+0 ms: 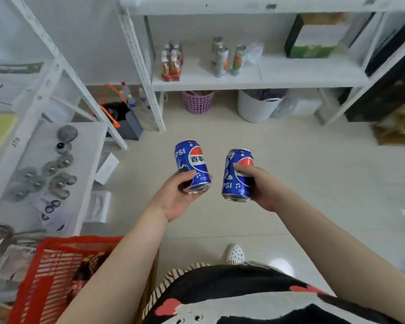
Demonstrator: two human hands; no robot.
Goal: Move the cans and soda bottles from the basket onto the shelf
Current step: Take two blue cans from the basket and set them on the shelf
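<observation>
While clear of the red plastic basket [56,272], hands apart: left hand [173,197] clamped on one blue Pepsi can [192,164], right hand [262,185] on another blue Pepsi can [236,176], short of the white metal shelf [290,76].

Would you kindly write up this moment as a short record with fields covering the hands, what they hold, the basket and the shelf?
left hand: left hand grips a blue Pepsi can from below, held in the air
right hand: right hand grips a second blue Pepsi can, also in the air
basket: red basket at lower left, beside the person; contents unclear
shelf: white shelf ahead, already holding a bottle pack and tall cans
progress: both cans out of the basket, not yet on the shelf
</observation>
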